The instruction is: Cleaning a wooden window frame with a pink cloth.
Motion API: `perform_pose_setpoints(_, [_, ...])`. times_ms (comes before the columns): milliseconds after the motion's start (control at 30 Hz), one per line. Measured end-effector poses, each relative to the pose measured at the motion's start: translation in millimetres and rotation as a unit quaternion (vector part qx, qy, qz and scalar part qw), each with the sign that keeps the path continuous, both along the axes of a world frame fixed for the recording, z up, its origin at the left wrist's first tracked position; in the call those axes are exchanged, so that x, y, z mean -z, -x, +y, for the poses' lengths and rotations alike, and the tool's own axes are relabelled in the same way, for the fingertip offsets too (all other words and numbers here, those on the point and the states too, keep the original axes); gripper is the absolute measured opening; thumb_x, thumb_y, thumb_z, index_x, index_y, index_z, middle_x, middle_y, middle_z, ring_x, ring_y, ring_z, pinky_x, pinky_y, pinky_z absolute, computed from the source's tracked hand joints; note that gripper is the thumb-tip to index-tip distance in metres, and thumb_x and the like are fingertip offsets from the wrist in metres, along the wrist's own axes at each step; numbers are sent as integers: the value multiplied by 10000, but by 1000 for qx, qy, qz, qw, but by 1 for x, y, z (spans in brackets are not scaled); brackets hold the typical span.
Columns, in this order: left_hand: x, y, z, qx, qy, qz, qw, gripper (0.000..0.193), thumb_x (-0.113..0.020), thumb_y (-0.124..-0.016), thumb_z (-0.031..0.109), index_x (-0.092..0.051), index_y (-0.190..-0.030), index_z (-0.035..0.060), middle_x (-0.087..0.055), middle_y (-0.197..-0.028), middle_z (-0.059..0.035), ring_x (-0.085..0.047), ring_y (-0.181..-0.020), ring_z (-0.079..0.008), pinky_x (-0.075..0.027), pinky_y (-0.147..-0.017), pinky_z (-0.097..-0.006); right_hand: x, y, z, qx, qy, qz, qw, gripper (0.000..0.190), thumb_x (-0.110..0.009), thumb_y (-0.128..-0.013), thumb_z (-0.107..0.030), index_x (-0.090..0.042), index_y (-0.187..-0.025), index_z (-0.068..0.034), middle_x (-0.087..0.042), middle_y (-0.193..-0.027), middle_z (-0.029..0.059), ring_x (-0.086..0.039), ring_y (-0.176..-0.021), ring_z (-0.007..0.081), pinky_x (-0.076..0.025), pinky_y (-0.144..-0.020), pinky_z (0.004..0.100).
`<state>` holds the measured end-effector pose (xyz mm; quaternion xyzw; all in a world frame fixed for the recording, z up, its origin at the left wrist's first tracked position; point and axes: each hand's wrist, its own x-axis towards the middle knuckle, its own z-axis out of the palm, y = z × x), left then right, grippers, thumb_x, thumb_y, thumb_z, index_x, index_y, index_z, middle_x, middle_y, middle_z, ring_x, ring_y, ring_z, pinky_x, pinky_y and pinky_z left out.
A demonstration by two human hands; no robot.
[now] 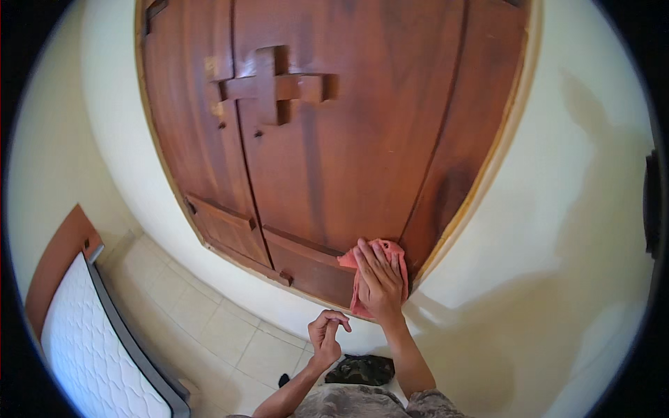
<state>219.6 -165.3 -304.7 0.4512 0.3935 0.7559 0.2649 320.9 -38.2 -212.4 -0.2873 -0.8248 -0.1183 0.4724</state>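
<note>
My right hand (384,292) lies flat with fingers stretched out, pressing a pink cloth (360,308) against the lower right of a brown wooden door panel (360,157). Part of the cloth is hidden under the palm. Lower and to the left, my left hand (328,338) hangs apart from the panel, its fingers curled in and nothing seen in them. Higher up, a wooden bar latch (308,88) runs sideways through an upright wooden block (266,86) across the seam of two panels.
A pale wall (554,219) surrounds the wooden frame (483,172). At lower left stands a white mattress (89,339) with a brown headboard (62,261). Tiles cover the floor (225,334). A dark object (652,204) sits at the right rim.
</note>
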Motion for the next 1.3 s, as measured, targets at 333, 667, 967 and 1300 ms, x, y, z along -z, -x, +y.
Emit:
perform_pose_setpoints(333, [4, 0, -8, -14, -6, -48, 999, 254, -445, -1108, 49, -665, -1007, -26, -698, -799, -101, -657, -725, -161, -520, -727, -316, -20, 59, -11, -141, 52, -38, 988, 375, -641, -892, 42, -747, -1238, -56, -764, -1306, 104, -705, -1276, 283, -500, -1143, 458])
perform_pose_setpoints(667, [29, 28, -28, -83, 5, -101, 991, 251, -468, -1085, 2, -699, -995, -32, -682, -778, -86, -645, -724, -149, -520, -712, -304, 15, 40, -13, -24, -93, 43, 994, 318, -708, -878, 78, -805, -1131, -87, -745, -1168, 96, -714, -1097, 309, -538, -1032, 492])
perform_pose_setpoints(967, [27, 32, -17, -66, 5, -102, 993, 257, -471, -1094, 10, -704, -993, -31, -690, -776, -92, -647, -719, -146, -522, -705, -303, 0, 82, -21, -15, -12, -20, 1000, 301, -734, -920, -22, -781, -1200, -121, -748, -1214, 57, -702, -1132, 299, -515, -1068, 481])
perform_pose_setpoints(1300, [24, 50, -1, -53, 5, -86, 995, 271, -447, -1109, 46, -674, -990, -42, -683, -772, -98, -658, -723, -153, -521, -715, -310, -4, 59, -11, -32, 7, -36, 999, 329, -710, -901, 17, -803, -1190, -110, -762, -1239, 50, -711, -1107, 329, -553, -1012, 471])
